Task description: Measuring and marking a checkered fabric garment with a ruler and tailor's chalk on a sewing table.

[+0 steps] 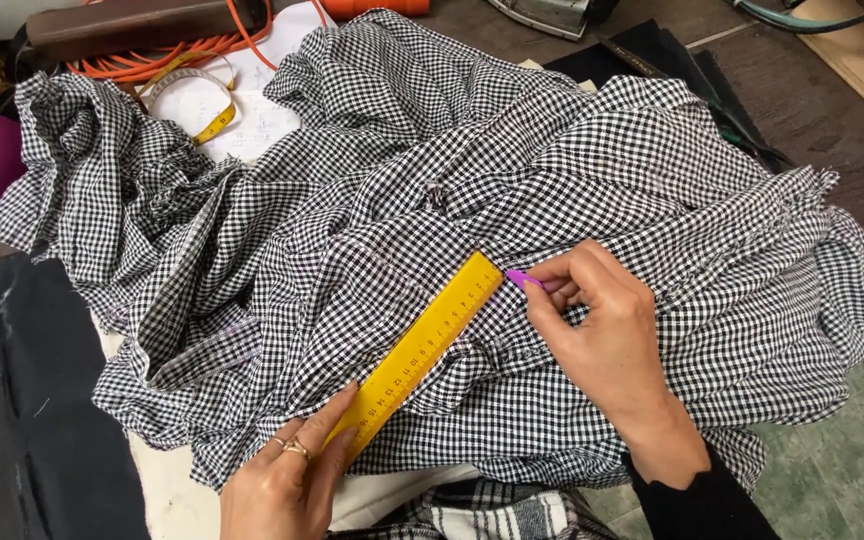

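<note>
Left hand (287, 480) fingers flat on yellow ruler (422, 350), right hand (602, 335) pinching purple chalk (522, 280), checked fabric (652, 200)

Your desk (812, 110): dark wood, bare at the upper right. Lying on it:
- black-and-white checked fabric (552, 200), rumpled, covering the middle;
- black cloth (32, 400) along your left edge;
- white paper (252, 125) at the upper left, with a yellow tape measure (214, 122) curled on it;
- orange cable (167, 55), coiled at the far edge;
- dark fabric pieces (672, 60) at the upper right;
- green mat (832, 470) at the lower right.
</note>
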